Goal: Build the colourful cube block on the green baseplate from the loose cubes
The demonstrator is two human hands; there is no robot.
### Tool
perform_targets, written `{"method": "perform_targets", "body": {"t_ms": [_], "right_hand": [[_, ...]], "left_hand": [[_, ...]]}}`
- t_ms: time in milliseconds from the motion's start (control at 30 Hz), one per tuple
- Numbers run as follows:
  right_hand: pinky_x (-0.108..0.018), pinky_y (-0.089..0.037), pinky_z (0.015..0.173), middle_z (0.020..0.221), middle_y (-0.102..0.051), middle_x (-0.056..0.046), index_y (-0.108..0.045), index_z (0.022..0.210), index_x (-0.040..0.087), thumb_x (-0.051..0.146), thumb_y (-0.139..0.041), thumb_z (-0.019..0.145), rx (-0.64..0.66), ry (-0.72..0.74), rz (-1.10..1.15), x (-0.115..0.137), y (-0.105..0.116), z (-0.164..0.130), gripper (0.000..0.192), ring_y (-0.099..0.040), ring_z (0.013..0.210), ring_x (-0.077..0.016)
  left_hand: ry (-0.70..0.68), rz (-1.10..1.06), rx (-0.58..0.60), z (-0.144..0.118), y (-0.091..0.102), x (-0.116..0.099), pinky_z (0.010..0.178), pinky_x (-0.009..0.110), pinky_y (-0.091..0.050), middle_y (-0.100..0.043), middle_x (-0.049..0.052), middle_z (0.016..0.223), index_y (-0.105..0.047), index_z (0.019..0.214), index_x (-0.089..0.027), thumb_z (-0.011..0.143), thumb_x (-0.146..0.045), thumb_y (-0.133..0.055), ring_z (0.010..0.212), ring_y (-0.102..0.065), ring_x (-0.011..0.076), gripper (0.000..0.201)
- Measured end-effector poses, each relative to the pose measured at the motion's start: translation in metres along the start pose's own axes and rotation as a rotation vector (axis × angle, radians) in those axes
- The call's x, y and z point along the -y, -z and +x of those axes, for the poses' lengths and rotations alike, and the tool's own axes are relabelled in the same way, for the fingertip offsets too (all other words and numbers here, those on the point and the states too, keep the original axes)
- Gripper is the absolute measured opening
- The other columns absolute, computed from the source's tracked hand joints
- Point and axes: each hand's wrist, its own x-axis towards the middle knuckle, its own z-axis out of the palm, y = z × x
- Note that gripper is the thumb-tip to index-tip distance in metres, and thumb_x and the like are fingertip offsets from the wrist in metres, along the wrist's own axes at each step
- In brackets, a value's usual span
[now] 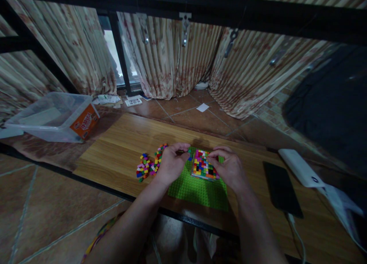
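Note:
A green studded baseplate point(197, 193) lies on the wooden table, carrying a rectangular block of small multicoloured bricks point(200, 166). Over the plate's upper left edge is my left hand point(172, 164), its thumb and fingers curled together beside a few small blue bricks point(189, 158). Whatever its fingertips hold is too small to make out. My right hand point(228, 167) reaches over the block's right side, thumb and forefinger pinched at its top surface. Its fingertips hide what is between them. Left of my left hand, loose coloured bricks point(145, 166) are spread on the table, some partly covered by that hand.
A clear plastic box point(54, 119) with an orange label stands at the far left. On the right lie a black phone point(282, 188) with a white cable and a white power-bank-like device point(298, 167). Patterned curtains point(172, 57) hang beyond the table point(111, 153).

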Motion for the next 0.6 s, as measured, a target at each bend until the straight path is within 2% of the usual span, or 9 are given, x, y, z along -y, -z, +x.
{"method": "perform_targets", "body": {"t_ms": [133, 300, 600], "right_hand": [[-0.04, -0.047, 0.085, 0.093, -0.066, -0.005, -0.071, 0.07, 0.022, 0.03, -0.067, 0.072, -0.026, -0.056, 0.061, -0.0006, -0.0024, 0.0007, 0.009, -0.062, 0.089, -0.0214], [-0.032, -0.049, 0.063, 0.078, -0.068, -0.003, -0.071, 0.071, 0.02, 0.035, -0.07, 0.07, 0.021, -0.235, 0.201, -0.0032, -0.0058, 0.0004, 0.015, -0.062, 0.07, -0.0188], [-0.032, -0.048, 0.06, 0.072, -0.071, -0.003, -0.072, 0.071, 0.019, 0.037, -0.074, 0.061, 0.021, -0.398, 0.305, -0.0027, -0.0103, 0.002, 0.02, -0.062, 0.063, -0.0183]], "left_hand": [[0.004, 0.008, 0.019, -0.0007, -0.0003, -0.0008, 0.075, 0.026, -0.049, -0.069, 0.002, 0.074, -0.073, 0.083, -0.014, 0.068, -0.012, -0.065, 0.072, -0.062, 0.0135, 0.017], [-0.004, 0.005, 0.014, -0.0001, -0.0006, 0.0008, 0.077, 0.026, -0.049, -0.068, 0.002, 0.074, -0.073, 0.084, -0.013, 0.068, -0.013, -0.066, 0.074, -0.062, 0.0139, 0.017], [-0.004, 0.002, 0.001, -0.0006, -0.0013, -0.0009, 0.078, 0.027, -0.05, -0.069, 0.001, 0.075, -0.073, 0.082, -0.015, 0.067, -0.01, -0.066, 0.075, -0.063, 0.0142, 0.017]]}}
